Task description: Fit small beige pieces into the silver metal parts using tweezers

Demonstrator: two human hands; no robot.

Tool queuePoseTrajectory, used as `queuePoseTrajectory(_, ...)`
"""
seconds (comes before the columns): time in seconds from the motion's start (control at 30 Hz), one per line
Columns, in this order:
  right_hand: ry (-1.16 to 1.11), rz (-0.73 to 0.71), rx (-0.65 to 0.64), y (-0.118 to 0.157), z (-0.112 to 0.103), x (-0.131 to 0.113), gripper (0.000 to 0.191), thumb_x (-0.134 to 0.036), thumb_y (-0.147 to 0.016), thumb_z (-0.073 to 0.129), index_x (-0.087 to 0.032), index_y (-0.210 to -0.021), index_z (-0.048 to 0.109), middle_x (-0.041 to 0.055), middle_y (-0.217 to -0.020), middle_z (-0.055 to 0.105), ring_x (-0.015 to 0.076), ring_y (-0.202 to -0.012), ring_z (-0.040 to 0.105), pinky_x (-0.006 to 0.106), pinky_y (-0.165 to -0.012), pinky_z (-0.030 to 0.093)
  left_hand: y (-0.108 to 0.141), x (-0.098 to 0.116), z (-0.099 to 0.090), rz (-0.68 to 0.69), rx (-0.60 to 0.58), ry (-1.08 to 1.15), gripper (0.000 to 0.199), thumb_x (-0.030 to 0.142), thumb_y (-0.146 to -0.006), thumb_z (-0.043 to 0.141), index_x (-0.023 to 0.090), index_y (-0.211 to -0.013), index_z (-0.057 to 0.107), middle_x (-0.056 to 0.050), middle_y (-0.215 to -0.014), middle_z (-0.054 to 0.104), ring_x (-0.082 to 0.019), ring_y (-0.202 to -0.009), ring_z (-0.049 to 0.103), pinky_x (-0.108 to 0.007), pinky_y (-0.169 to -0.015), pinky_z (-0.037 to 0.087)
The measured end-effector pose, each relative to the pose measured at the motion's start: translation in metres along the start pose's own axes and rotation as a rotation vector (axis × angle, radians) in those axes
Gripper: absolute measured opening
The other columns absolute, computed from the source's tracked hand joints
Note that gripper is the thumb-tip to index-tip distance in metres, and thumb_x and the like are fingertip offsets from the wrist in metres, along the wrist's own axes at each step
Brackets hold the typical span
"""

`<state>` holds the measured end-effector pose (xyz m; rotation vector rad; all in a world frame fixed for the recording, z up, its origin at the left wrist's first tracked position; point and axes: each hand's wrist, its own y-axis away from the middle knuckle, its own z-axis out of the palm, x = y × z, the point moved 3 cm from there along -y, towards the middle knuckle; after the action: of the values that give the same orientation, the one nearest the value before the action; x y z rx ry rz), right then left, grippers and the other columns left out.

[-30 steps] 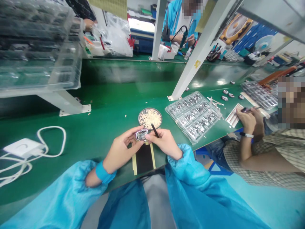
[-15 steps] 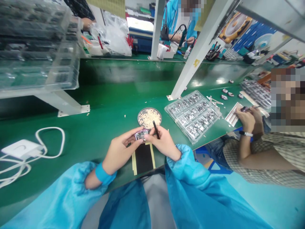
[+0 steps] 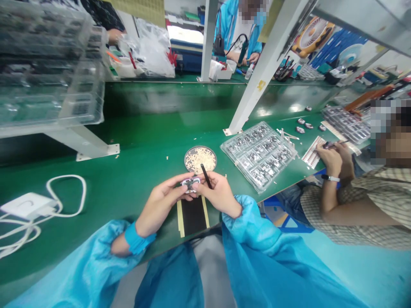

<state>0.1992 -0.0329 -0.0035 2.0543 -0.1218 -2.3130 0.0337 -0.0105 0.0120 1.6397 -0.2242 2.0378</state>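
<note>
A green bench mat (image 3: pixel 144 141) is lying under everything. The left hand (image 3: pixel 160 204) is pinching a small metal part (image 3: pixel 190 183) between curled fingers, while the right hand (image 3: pixel 218 194) is gripping a black tool (image 3: pixel 206 175) beside it. Just beyond the fingertips is sitting a round dish (image 3: pixel 200 159); farther right, a clear tray (image 3: pixel 259 155).

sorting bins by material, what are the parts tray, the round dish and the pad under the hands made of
Parts tray: looks like thin clear moulded plastic, glossy, with see-through pockets. Round dish: probably metal, judging by its thin grey rim. Pad: matte black, possibly rubber or foam, with yellowish strips along both sides; the exact material is unclear.
</note>
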Motion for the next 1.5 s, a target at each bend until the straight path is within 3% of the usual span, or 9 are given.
queuePoseTrajectory(0.23,-0.020,0.009,0.050,0.002,0.002,-0.003,0.037,-0.036,-0.069,0.085,-0.015,-0.093,0.067,0.0012,-0.079,0.068,0.0124,-0.069,0.062,0.023,-0.066,0.054,0.000,-0.005,-0.002,0.140,0.089,-0.245,0.027,0.037,-0.088,0.073,0.017,-0.106,0.066,-0.006,-0.100,0.073,-0.019,-0.091,0.069,-0.028,-0.085,0.057)
queuePoseTrajectory(0.5,0.049,-0.002,0.054,0.005,0.007,0.003,0.035,-0.039,-0.069,0.084,-0.015,-0.086,0.063,0.0010,-0.074,0.064,0.0124,-0.064,0.057,0.024,-0.061,0.048,0.005,-0.012,-0.001,0.167,0.158,-0.301,0.027,0.038,-0.087,0.073,0.017,-0.103,0.067,-0.005,-0.091,0.073,-0.017,-0.077,0.068,-0.028,-0.075,0.056)
queuePoseTrajectory(0.63,0.169,-0.037,0.032,0.002,-0.001,-0.001,0.036,-0.044,-0.073,0.082,-0.015,-0.088,0.066,-0.0005,-0.070,0.061,0.0109,-0.059,0.051,0.022,-0.055,0.042,0.005,-0.009,-0.002,0.219,0.191,-0.494,0.025,0.040,-0.089,0.069,0.019,-0.103,0.067,-0.004,-0.093,0.072,-0.019,-0.082,0.068,-0.029,-0.076,0.054)
queuePoseTrajectory(0.73,0.337,-0.177,-0.042,0.000,-0.011,-0.018,0.035,-0.044,-0.080,0.079,-0.016,-0.100,0.071,0.0025,-0.082,0.065,0.0122,-0.065,0.053,0.023,-0.056,0.042,0.005,-0.003,0.000,0.340,0.189,-0.720,0.020,0.035,-0.092,0.064,0.021,-0.104,0.068,-0.003,-0.093,0.071,-0.019,-0.081,0.065,-0.029,-0.075,0.051)
queuePoseTrajectory(0.87,0.426,-0.474,-0.111,-0.002,-0.019,-0.042,0.021,-0.036,-0.092,0.069,-0.018,-0.101,0.073,0.0071,-0.096,0.067,0.0180,-0.089,0.062,0.029,-0.080,0.051,0.006,0.001,0.000,0.450,0.153,-0.860,0.018,0.032,-0.095,0.059,0.022,-0.108,0.067,-0.002,-0.096,0.070,-0.018,-0.081,0.062,-0.029,-0.078,0.048)
queuePoseTrajectory(1.0,0.509,-0.543,-0.223,-0.005,-0.017,-0.038,0.020,-0.038,-0.089,0.073,-0.019,-0.096,0.073,0.0072,-0.090,0.066,0.0184,-0.085,0.063,0.031,-0.079,0.052,0.005,-0.003,-0.004,0.402,0.168,-0.876,0.020,0.035,-0.095,0.060,0.023,-0.109,0.067,-0.002,-0.093,0.069,-0.018,-0.079,0.061,-0.028,-0.075,0.047)
queuePoseTrajectory(1.37,0.676,-0.637,-0.219,-0.011,-0.012,-0.020,0.019,-0.034,-0.094,0.067,-0.018,-0.102,0.073,0.0073,-0.100,0.067,0.0147,-0.093,0.063,0.024,-0.084,0.052,0.002,-0.003,-0.012,0.318,0.196,-0.910,0.031,0.048,-0.089,0.060,0.022,-0.103,0.069,-0.001,-0.081,0.069,-0.019,-0.072,0.063,-0.027,-0.067,0.050)
queuePoseTrajectory(1.5,0.814,-0.659,-0.263,-0.014,-0.011,-0.022,0.023,-0.036,-0.096,0.064,-0.015,-0.103,0.072,0.0058,-0.103,0.066,0.0107,-0.095,0.062,0.017,-0.087,0.048,-0.002,-0.010,-0.024,0.241,0.193,-0.945,0.038,0.057,-0.083,0.064,0.024,-0.102,0.069,0.000,-0.078,0.070,-0.020,-0.066,0.066,-0.025,-0.055,0.050)
